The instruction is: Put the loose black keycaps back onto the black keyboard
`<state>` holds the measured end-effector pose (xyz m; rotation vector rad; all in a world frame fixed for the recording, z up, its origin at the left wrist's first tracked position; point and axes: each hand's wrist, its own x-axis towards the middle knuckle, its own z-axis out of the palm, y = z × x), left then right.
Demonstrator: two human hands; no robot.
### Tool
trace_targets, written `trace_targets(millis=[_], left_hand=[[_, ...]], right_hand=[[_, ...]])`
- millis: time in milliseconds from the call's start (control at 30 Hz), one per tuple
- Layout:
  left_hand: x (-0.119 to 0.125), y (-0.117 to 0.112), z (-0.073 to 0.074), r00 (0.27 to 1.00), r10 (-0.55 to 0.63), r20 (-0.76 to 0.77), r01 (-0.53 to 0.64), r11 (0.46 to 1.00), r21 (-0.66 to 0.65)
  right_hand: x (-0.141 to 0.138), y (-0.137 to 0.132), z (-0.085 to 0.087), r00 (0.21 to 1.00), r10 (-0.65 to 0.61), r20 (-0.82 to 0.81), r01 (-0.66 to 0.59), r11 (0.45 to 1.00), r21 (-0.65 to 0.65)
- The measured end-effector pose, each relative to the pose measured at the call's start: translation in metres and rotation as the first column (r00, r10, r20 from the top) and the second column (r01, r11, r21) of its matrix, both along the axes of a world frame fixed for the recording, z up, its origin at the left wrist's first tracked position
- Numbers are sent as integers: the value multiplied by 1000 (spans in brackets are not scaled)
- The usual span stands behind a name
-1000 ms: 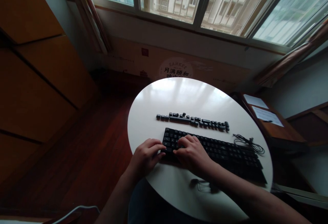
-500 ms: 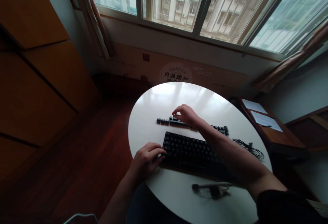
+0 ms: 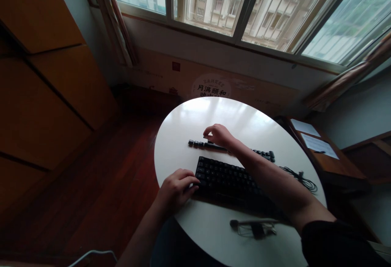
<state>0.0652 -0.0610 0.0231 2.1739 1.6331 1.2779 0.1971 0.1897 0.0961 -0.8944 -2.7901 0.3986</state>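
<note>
A black keyboard (image 3: 224, 173) lies on the white round table (image 3: 171, 128). My left hand (image 3: 177, 186) is closed at the keyboard's left edge, fingertips against its side. Beyond the keyboard runs a row of loose black keycaps (image 3: 196, 143), with a long bar-shaped keycap (image 3: 214, 147) among them. Over that row, my right hand (image 3: 219, 134) pinches a small dark keycap between thumb and fingers, mostly hidden by the fingertips. My right forearm crosses above the keyboard and covers its right part. More loose keycaps (image 3: 266, 154) sit to the right of the forearm.
A coiled black cable (image 3: 302, 180) rests near the table's right edge. At the near side lies a slim tool with wire loops (image 3: 256, 228). A wooden side table (image 3: 345, 167) with papers stands at right, below the window wall.
My right hand has shifted slightly left, its fingers now closed together. A small keycap that showed just beside its fingertips no longer stands there. My left hand stays at the keyboard's edge.
</note>
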Motion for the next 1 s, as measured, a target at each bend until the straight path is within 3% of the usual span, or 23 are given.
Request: trace_targets(millis=[100, 200, 300, 400, 567, 1000], left_hand=[[-1, 2, -2, 1000, -4, -9, 4, 1000, 10], [-1, 2, -3, 1000, -10, -10, 10, 1000, 10], [0, 2, -2, 1000, -10, -10, 10, 1000, -12], [0, 1, -1, 1000, -10, -1, 10, 1000, -29], [1, 1, -1, 1000, -7, -14, 7, 1000, -13], [2, 1, 1, 999, 5, -32, -5, 1000, -11]], right_hand=[[25, -28, 19, 996, 21, -91, -24, 999, -32], [61, -72, 25, 981, 100, -167, -129, 976, -174], [92, -113, 12, 982, 97, -161, -134, 963, -235], [108, -136, -9, 992, 37, -123, -63, 975, -214], [110, -144, -27, 995, -17, -98, 3, 990, -141], [104, -151, -20, 998, 59, 27, -59, 998, -6]])
